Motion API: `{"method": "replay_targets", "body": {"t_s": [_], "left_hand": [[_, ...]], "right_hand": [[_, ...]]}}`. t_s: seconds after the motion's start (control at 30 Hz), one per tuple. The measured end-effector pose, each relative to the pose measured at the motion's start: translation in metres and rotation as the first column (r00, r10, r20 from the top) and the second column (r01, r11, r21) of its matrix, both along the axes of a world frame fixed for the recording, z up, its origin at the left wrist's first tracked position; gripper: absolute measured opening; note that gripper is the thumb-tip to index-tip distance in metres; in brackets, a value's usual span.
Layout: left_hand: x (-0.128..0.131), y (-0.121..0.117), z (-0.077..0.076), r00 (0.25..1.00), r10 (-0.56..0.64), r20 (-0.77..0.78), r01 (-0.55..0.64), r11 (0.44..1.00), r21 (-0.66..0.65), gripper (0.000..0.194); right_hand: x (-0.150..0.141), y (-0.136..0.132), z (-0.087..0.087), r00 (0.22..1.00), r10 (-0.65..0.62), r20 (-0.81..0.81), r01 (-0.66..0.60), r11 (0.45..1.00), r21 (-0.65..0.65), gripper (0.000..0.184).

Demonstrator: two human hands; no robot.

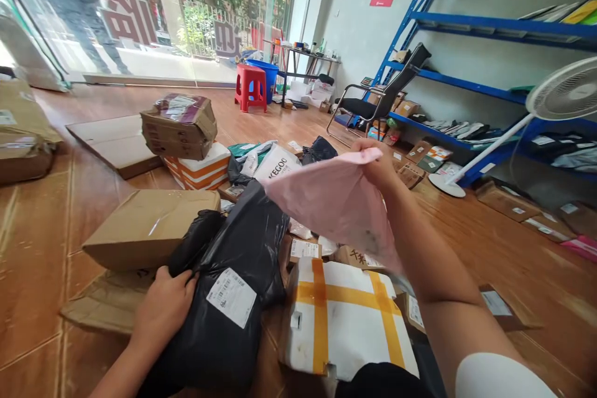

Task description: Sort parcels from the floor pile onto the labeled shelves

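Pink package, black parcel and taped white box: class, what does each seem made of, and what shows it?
Pink package: probably thin, matte plastic film, judging by soft creases. Black parcel: glossy plastic wrapping, with shiny wrinkles. White box: likely matte foam, given moulded notches.

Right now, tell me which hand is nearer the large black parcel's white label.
Left. The left hand touches the black parcel just left of its white label; the right hand is farther off to the right, gripping the pink bag.
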State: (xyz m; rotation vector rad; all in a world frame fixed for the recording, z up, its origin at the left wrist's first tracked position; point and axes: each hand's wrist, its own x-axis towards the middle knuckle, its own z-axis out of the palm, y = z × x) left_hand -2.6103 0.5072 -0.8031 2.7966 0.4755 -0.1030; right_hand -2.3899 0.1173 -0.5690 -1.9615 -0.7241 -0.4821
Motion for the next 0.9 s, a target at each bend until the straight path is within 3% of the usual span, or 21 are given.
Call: {"method": "replay_targets", "body": {"t_s": [0.03, 0.07, 0.1, 0.13, 0.17, 0.2, 0.27, 0.37, 0.4, 0.47, 0.53, 0.63, 0.73, 0.8, 0.9], "left_hand": [[0.0, -0.001, 0.002, 1.0, -0.006, 0.001, 0.006, 1.0, 0.014, 0.06], [-0.001, -0.003, 0.005, 1.0, -0.011, 0.002, 0.011, 1.0, 0.024, 0.06], [-0.001, -0.004, 0.007, 1.0, -0.012, 0.003, 0.012, 1.0, 0.027, 0.059], [-0.001, -0.005, 0.008, 1.0, -0.009, 0.003, 0.009, 1.0, 0.026, 0.059], [-0.001, -0.006, 0.009, 1.0, -0.003, 0.004, 0.003, 1.0, 0.027, 0.058], [-0.002, -0.006, 0.009, 1.0, 0.005, 0.003, -0.005, 0.999, 0.032, 0.056], [-0.003, -0.004, 0.007, 1.0, 0.001, -0.011, 0.0, 1.0, 0.027, 0.051], [-0.004, 0.006, -0.001, 0.998, -0.052, -0.029, 0.051, 0.998, -0.037, 0.042], [-0.004, 0.01, -0.004, 0.998, -0.058, -0.029, 0.056, 0.996, -0.072, 0.04], [-0.006, 0.022, -0.008, 0.999, -0.05, -0.019, 0.047, 0.985, -0.164, 0.041], [-0.008, 0.033, -0.009, 0.999, -0.039, 0.012, 0.041, 0.956, -0.292, 0.046], [-0.012, 0.041, -0.003, 0.994, -0.103, 0.027, 0.105, 0.903, -0.417, 0.048], [-0.01, 0.034, 0.004, 0.976, -0.185, -0.116, 0.142, 0.941, -0.308, 0.044], [-0.006, 0.023, 0.004, 0.97, -0.146, -0.192, 0.115, 0.98, -0.164, 0.05], [0.0, 0.013, -0.003, 0.984, -0.051, -0.171, 0.038, 0.996, -0.077, 0.052]], "right_hand": [[-0.006, 0.016, -0.005, 0.986, 0.153, 0.065, -0.146, 0.984, -0.098, 0.017], [-0.014, 0.038, -0.015, 0.934, 0.335, 0.121, -0.301, 0.924, -0.234, 0.017], [-0.024, 0.063, -0.031, 0.838, 0.52, 0.163, -0.436, 0.819, -0.373, 0.019], [-0.036, 0.092, -0.053, 0.739, 0.646, 0.191, -0.496, 0.714, -0.495, 0.018], [-0.05, 0.123, -0.081, 0.655, 0.719, 0.233, -0.502, 0.645, -0.576, 0.018], [-0.064, 0.154, -0.113, 0.62, 0.728, 0.293, -0.471, 0.644, -0.603, 0.018], [-0.09, 0.213, -0.182, 0.625, 0.671, 0.399, -0.416, 0.719, -0.556, 0.019], [-0.117, 0.277, -0.276, 0.624, 0.63, 0.463, -0.486, 0.776, -0.401, 0.011], [-0.122, 0.291, -0.301, 0.638, 0.618, 0.459, -0.506, 0.786, -0.355, 0.007], [-0.125, 0.308, -0.335, 0.752, 0.514, 0.412, -0.467, 0.857, -0.217, 0.009], [-0.125, 0.314, -0.354, 0.859, 0.377, 0.347, -0.38, 0.923, -0.062, 0.026], [-0.121, 0.314, -0.36, 0.918, 0.302, 0.256, -0.34, 0.933, 0.118, 0.043], [-0.118, 0.314, -0.353, 0.94, 0.298, 0.164, -0.333, 0.907, 0.259, 0.042], [-0.115, 0.314, -0.346, 0.947, 0.275, 0.164, -0.317, 0.881, 0.352, 0.041], [-0.108, 0.299, -0.337, 0.894, 0.356, 0.272, -0.43, 0.855, 0.292, 0.042]]}}
